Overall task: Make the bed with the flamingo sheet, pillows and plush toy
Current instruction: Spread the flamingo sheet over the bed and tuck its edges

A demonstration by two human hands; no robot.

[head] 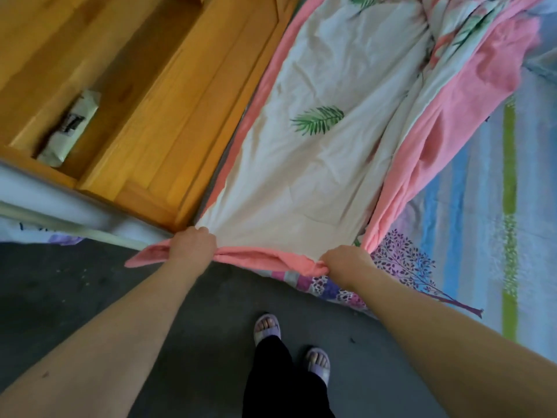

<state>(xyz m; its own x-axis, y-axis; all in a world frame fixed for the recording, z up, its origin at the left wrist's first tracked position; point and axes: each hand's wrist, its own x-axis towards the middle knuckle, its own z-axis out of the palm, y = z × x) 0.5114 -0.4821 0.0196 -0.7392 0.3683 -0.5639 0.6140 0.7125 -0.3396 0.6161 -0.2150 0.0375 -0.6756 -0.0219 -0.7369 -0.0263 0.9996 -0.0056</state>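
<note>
Head view: looking down along two bare forearms to the near edge of a bed (pixel 482 206), which is covered in a blue, green and lilac striped under-sheet with a purple tree print.
Flamingo sheet (pixel 316 164): cream with a green leaf print and a salmon-pink border. It lies on the left part of the bed, running from the near edge to the far end. Its right side is folded and bunched in pink ridges towards the middle of the bed.
Left hand (pixel 193 247): at the bed's near left corner, fingers (pixel 200 233) curled tightly round the sheet's pink hem.
Right hand (pixel 343 263): further right along the same near edge, fingers (pixel 327 260) gripping the gathered pink hem. The hem is pulled taut between the two hands.
Wooden cabinet (pixel 168 95): orange-brown, directly against the bed's left side.
Paper-wrapped packet (pixel 72 128): in an open recess of the cabinet, left of the bed.
Floor (pixel 90 297): dark grey, in front of the bed.
Feet (pixel 268 327): in pale slippers below black trouser legs, on the floor just short of the bed's near edge.
</note>
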